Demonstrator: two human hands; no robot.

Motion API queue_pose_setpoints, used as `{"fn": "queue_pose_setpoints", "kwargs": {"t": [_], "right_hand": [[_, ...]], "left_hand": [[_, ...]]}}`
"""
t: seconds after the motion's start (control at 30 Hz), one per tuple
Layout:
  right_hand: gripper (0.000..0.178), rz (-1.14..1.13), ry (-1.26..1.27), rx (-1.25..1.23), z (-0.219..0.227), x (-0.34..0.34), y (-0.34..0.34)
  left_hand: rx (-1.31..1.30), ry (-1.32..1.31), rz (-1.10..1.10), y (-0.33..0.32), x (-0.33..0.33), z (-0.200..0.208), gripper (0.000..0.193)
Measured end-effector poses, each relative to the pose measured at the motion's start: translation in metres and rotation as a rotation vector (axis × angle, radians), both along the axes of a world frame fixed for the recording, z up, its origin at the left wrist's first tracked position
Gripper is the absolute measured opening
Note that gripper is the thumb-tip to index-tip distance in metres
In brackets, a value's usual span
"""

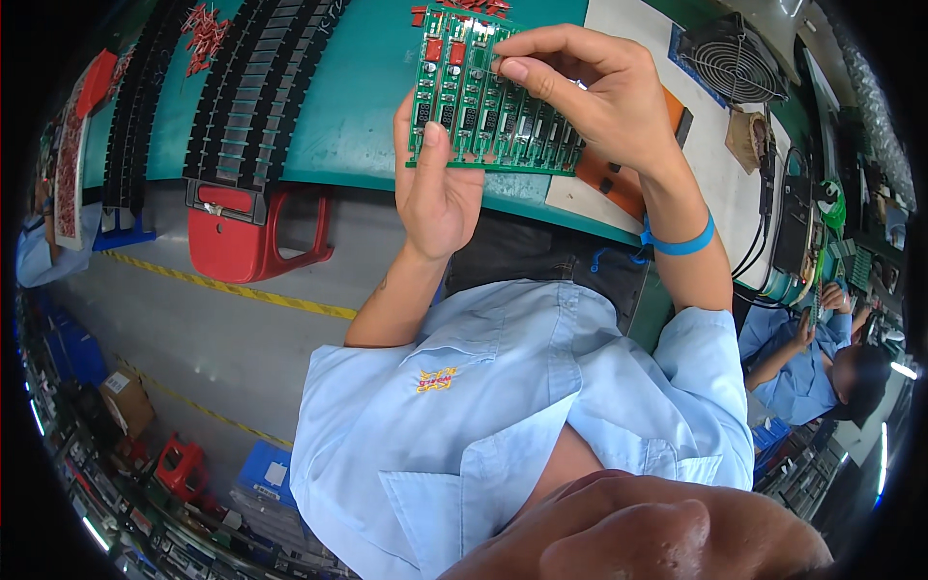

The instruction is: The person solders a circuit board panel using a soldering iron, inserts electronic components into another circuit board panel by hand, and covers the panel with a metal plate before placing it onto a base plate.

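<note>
A green circuit board panel [471, 135], divided into several narrow strips, is tilted up over the green work table. Small black displays and silver parts line the strips, and two red block-shaped components [433, 48] stand near the far end of the leftmost strips. My left hand [440, 198] grips the panel's near left edge, thumb on top and fingers underneath. Over the panel's far part, my right hand [599, 92] has thumb and forefinger pinched close to the third strip. Whatever lies between those fingertips is too small or hidden to name. A blue band [681, 242] circles my right wrist.
Loose red components [474, 7] lie beyond the panel, with another pile [205, 39] at the far left. Black slotted rails [256, 97] run along the table's left, above a red stool [256, 237]. At right are an orange-brown board [619, 184], a fan [735, 63] and a co-worker [797, 358].
</note>
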State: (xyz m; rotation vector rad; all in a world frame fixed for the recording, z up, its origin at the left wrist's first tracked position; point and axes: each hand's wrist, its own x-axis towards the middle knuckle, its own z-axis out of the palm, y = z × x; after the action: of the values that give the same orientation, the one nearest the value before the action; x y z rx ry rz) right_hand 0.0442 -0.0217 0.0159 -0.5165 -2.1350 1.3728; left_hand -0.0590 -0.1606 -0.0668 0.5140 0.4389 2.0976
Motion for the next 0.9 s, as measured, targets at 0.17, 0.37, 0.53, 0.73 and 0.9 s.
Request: {"fn": "queue_pose_setpoints", "kwargs": {"t": [0.17, 0.37, 0.53, 0.73, 0.9], "right_hand": [[0.019, 0.001, -0.015, 0.030, 0.000, -0.002, 0.002], [0.019, 0.005, -0.010, 0.036, 0.000, -0.003, 0.004], [0.020, -0.007, -0.016, 0.011, 0.006, -0.007, 0.001], [0.019, -0.089, -0.119, 0.120, 0.013, -0.014, -0.001], [0.015, -0.186, -0.035, 0.130, 0.008, -0.014, 0.033]], "left_hand": [[-0.004, 0.017, 0.002, 0.000, 0.001, 0.000, 0.043], [-0.001, 0.039, 0.003, 0.000, 0.002, -0.002, 0.043], [0.003, 0.060, -0.013, 0.000, 0.001, -0.002, 0.044], [-0.027, 0.050, 0.003, 0.000, 0.002, 0.002, 0.043], [-0.086, -0.047, 0.020, -0.011, -0.003, 0.002, 0.042]]}}
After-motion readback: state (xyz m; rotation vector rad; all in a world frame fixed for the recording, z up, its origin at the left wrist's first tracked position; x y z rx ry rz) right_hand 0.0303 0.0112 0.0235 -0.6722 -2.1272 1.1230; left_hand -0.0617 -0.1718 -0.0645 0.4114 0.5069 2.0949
